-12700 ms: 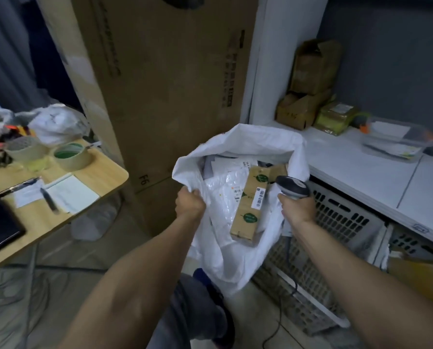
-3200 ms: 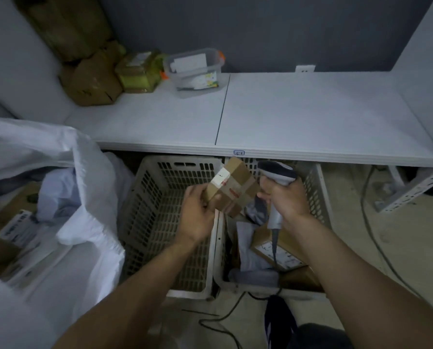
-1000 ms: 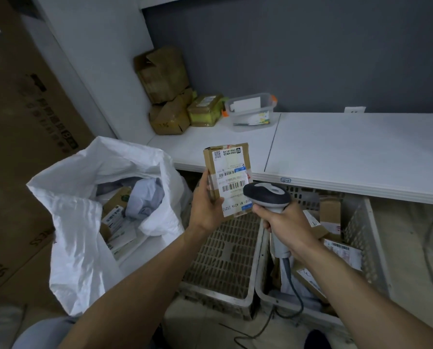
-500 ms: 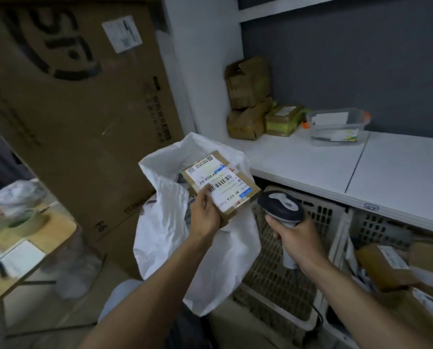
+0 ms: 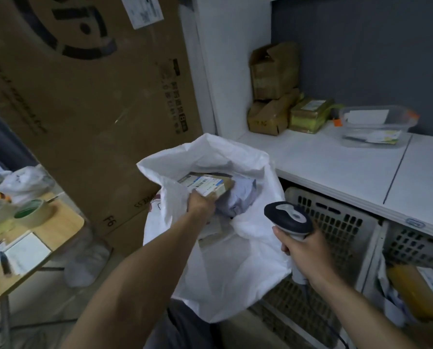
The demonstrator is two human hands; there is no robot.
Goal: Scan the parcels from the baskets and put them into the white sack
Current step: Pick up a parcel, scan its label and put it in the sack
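Left hand (image 5: 200,203) grips labelled cardboard parcel (image 5: 206,185) inside white sack (image 5: 235,268) mouth, frame centre; right hand (image 5: 304,250) fist-wrapped round barcode scanner (image 5: 287,219).

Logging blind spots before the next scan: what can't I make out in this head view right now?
Label on the parcel held by the left hand: print blurred, unreadable.
White sack contents below: hidden by that parcel and the sack's folds.
Right basket: cut off by the frame's right edge.
Scanner window: faces away; handle covered by the right hand.

L hand (image 5: 199,203) holds parcel (image 5: 205,184) inside white sack (image 5: 235,268); R hand (image 5: 307,250) grips scanner (image 5: 287,219)
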